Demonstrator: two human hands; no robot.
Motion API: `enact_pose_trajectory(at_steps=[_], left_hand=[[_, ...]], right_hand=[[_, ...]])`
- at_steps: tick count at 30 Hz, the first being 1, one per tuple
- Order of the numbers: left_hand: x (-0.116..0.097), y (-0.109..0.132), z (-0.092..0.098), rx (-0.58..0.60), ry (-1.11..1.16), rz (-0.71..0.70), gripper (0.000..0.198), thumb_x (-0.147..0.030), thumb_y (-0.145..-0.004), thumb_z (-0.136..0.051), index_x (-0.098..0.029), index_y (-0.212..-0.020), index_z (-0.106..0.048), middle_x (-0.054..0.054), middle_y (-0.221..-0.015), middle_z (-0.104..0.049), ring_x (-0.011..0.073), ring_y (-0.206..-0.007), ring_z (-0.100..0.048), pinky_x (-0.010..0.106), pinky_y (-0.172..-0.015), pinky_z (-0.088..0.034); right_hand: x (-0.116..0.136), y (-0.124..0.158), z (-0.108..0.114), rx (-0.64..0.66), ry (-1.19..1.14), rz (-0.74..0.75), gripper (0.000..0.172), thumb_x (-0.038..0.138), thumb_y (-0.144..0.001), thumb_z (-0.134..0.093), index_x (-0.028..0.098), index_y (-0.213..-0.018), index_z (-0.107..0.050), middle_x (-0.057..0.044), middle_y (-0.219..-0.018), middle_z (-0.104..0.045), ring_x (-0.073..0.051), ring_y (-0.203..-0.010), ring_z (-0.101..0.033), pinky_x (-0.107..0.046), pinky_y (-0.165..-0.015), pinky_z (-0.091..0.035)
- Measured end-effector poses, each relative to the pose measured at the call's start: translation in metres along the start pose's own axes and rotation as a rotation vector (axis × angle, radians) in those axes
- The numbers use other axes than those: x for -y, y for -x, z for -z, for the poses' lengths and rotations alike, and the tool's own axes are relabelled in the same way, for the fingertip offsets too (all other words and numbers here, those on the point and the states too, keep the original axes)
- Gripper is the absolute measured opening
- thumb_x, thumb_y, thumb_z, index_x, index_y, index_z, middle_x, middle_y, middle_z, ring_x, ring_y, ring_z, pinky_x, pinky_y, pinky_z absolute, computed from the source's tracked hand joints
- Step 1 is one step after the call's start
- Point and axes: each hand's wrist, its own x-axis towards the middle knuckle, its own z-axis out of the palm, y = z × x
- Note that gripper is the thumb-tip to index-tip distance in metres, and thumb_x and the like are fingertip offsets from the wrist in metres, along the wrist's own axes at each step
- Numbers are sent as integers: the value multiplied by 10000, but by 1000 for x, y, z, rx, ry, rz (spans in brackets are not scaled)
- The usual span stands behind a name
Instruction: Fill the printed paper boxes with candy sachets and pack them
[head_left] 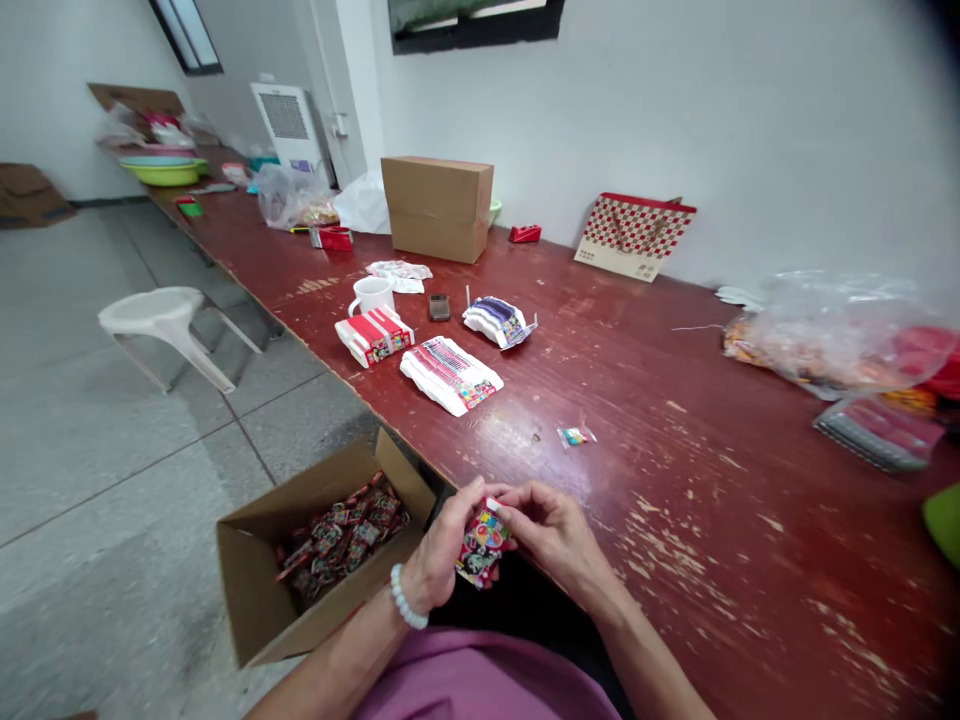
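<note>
My left hand (444,552) and my right hand (553,532) meet at the near edge of the red table (675,400), both pinching one small colourful packet (481,545) between the fingertips. A bead bracelet sits on my left wrist. Just left of my hands, an open cardboard box (259,590) holds several similar colourful packets. On the table ahead lie stacks of flat packets: a white fanned stack (450,374), a red-and-white stack (374,335) and a purple-striped stack (498,320). One tiny loose packet (575,435) lies alone in front of my hands.
A white mug (372,294), a phone (439,307) and a closed cardboard box (437,207) stand farther back. A patterned paper bag (634,236) leans on the wall. Clear plastic bags of goods (840,335) fill the right. A white plastic stool (161,320) stands on the floor at left.
</note>
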Motion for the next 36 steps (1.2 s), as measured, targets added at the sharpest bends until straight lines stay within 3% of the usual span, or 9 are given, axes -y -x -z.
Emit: enact_pose_trajectory(at_steps=[4,11,14,18,22,26,30,33,36], left_hand=[[-1,0,2,19,-8,27,727,-712,-877,-389,-119,-1199,-661,66,-674,-667,131,-472,-549,212,-391,-440],[-1,-3,4,-3,172,32,387,-452,-837,-618,-150,-1056,-720,37,-770,-690,140,-544,-606,225,-437,-475],[3,-9,5,-82,352,7,229,-341,-804,-671,-141,-902,-724,31,-799,-705,142,-690,-666,230,-635,-539],[9,-14,10,-149,386,-42,249,-382,-792,-724,-154,-891,-707,20,-761,-707,164,-740,-684,266,-736,-542],[11,-12,12,-158,366,-179,275,-396,-812,-725,-145,-924,-711,61,-995,-737,195,-1012,-668,282,-954,-482],[5,-8,14,-32,430,-124,347,-455,-892,-611,-136,-982,-713,88,-1040,-734,230,-1078,-650,325,-979,-479],[-4,-5,24,49,445,-18,252,-346,-875,-652,-135,-1003,-703,86,-1020,-730,215,-1010,-672,302,-915,-516],[-8,2,41,-44,356,-59,258,-268,-826,-706,-162,-1059,-667,62,-970,-720,179,-865,-689,271,-774,-552],[-9,13,75,-175,161,-88,417,-374,-825,-694,-214,-1193,-584,47,-908,-702,159,-617,-652,298,-582,-543]], right_hand=[[2,-3,-1,33,-176,-40,273,434,-821,-731,185,-781,-627,-39,-836,-725,-148,-613,-620,-280,-575,-499],[15,12,-5,1,393,356,164,356,-920,-617,229,-988,-694,-71,-1030,-683,-214,-938,-640,-336,-816,-506],[4,19,-15,-83,653,473,511,386,-782,-766,233,-1233,-582,-121,-1240,-610,-293,-1094,-576,-430,-913,-477],[-7,19,-28,-107,915,501,1032,400,-575,-870,206,-1451,-362,-180,-1413,-488,-392,-1176,-492,-540,-941,-429],[-2,12,-34,-102,985,563,919,225,-653,-722,204,-1474,-309,-161,-1387,-522,-370,-1187,-481,-533,-960,-394],[1,5,-39,-78,908,613,785,204,-616,-655,174,-1367,-427,-163,-1310,-551,-345,-1140,-509,-508,-962,-400],[-2,-1,-48,-101,765,568,719,211,-578,-676,180,-1273,-492,-144,-1211,-574,-317,-1077,-542,-461,-936,-440],[-1,-11,-48,32,677,522,722,316,-615,-784,215,-1271,-499,-115,-1200,-590,-293,-1080,-559,-433,-936,-455],[3,-42,-34,72,622,481,762,488,-673,-806,248,-1317,-476,-106,-1291,-563,-284,-1162,-545,-423,-971,-450]])
